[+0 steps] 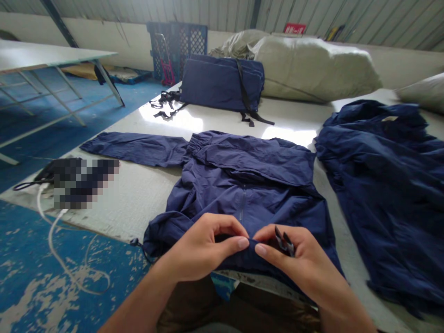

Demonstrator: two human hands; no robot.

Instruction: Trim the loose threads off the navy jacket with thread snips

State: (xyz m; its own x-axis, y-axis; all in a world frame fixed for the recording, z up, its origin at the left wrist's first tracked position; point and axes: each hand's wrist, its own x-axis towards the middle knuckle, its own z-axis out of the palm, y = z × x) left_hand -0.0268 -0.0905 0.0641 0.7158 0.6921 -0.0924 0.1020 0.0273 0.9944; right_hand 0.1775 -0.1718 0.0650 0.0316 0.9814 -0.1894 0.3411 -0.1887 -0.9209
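A navy zip jacket (222,194) lies spread on the white table, one sleeve stretched out to the left and the other folded across its upper part. At its near edge my left hand (208,247) pinches the fabric between thumb and forefinger. Close beside it, my right hand (287,252) pinches the same edge, the thumbs a short gap apart. Small dark thread snips (285,241) rest in my right hand against the fingers. A black cord toggle (134,242) hangs off the jacket's left corner.
Navy garments (381,185) are heaped on the right. Folded navy pieces with black straps (222,83) stand at the back, before large pale sacks (312,69). A blurred-out dark object with white cables (52,236) lies at the left edge. Another table (52,53) stands far left.
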